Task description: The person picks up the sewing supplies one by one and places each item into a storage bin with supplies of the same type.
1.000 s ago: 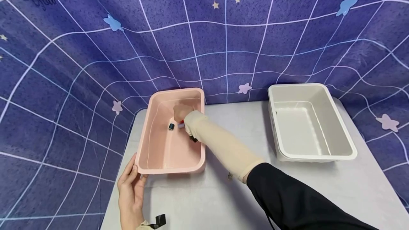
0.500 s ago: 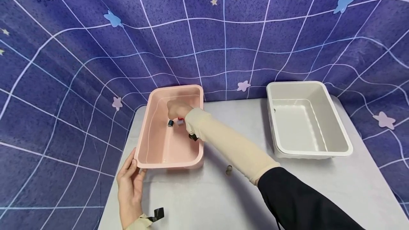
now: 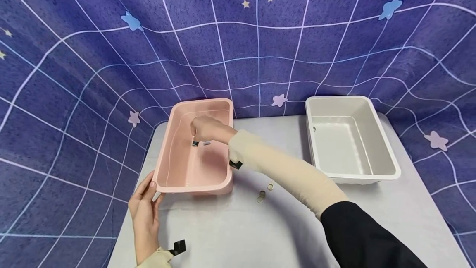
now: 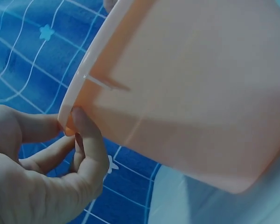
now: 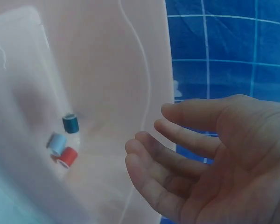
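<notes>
My left hand (image 3: 144,210) pinches the near-left corner of the pink bin (image 3: 201,189), thumb on one side of the rim and fingers on the other in the left wrist view. My right hand (image 3: 208,129) is over the inside of the bin, its fingers loosely bent with nothing between them in the right wrist view. Below it on the bin floor lie three thread spools: a dark teal one (image 5: 71,123), a light blue one (image 5: 57,143) and a red one (image 5: 67,157). The blue and red spools lie close together. In the head view the hand hides the red spool.
A grey-white bin (image 3: 383,173) stands at the right on the white tabletop (image 3: 223,235). Between the bins, near the right sleeve, lie several small round ring-like pieces (image 3: 270,186). A blue-purple gridded curtain (image 3: 282,40) surrounds the table behind and at the sides.
My right hand has shifted slightly left and its forearm has swung up and to the right, uncovering more of the round pieces. The left hand keeps its grip on the rim.
</notes>
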Tool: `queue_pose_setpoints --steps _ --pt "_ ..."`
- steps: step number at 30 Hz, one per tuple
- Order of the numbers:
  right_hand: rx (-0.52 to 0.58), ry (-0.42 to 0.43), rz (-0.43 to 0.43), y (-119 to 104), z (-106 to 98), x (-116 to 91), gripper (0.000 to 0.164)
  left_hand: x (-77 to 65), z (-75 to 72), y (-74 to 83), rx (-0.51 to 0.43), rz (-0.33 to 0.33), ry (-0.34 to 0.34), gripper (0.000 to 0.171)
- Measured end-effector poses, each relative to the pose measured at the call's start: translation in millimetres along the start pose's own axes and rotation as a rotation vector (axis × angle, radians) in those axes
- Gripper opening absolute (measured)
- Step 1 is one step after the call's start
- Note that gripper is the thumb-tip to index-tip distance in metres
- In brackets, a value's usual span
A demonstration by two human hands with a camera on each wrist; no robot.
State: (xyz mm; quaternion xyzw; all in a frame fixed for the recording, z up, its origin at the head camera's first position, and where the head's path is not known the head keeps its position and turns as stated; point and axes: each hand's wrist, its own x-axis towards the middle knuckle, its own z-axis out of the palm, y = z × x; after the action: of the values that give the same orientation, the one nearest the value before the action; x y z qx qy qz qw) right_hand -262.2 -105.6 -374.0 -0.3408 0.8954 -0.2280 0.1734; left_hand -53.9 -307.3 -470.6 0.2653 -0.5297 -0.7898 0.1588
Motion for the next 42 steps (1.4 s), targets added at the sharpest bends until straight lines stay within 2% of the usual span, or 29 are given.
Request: queue_pose_setpoints --steps 3,5,9,14,19,23,27,31,35,42 --pt "0.018 0.027 -0.02 6 -5 -14 0.019 -3.7 2.6 -1.4 0.124 0.044 0.044 0.045" --pt "0.039 0.037 -0.047 10 -7 -23 0.024 -6.4 3.8 -2.5 0.193 0.086 0.062 0.044" --pt "0.125 0.056 -0.092 17 -11 -44 0.022 -10.6 5.3 -5.5 0.325 0.183 0.103 0.039" --pt "0.24 0.098 -0.094 29 -13 -75 0.018 -15.2 7.5 -11.0 0.6 0.345 0.164 0.033" --pt "0.284 0.154 -0.064 42 -15 -106 0.02 -20.4 9.7 -11.1 0.862 0.524 0.244 0.028" --pt "0.345 0.215 -0.07 54 -17 -132 0.02 -26.3 16.1 -7.6 0.97 0.604 0.292 0.028" --pt "0.408 0.287 -0.071 68 -16 -158 0.02 -29.9 24.3 -2.2 1.039 0.675 0.306 0.027" --pt "0.444 0.349 -0.054 82 -15 -188 0.021 -28.5 36.7 8.7 1.087 0.741 0.269 0.025" --pt "0.485 0.401 0.009 96 -13 -217 0.021 -21.4 53.9 21.3 1.116 0.787 0.178 0.025" --pt "0.54 0.482 0.139 120 -5 -262 0.021 -11.0 81.3 31.6 1.141 0.807 0.039 0.024"
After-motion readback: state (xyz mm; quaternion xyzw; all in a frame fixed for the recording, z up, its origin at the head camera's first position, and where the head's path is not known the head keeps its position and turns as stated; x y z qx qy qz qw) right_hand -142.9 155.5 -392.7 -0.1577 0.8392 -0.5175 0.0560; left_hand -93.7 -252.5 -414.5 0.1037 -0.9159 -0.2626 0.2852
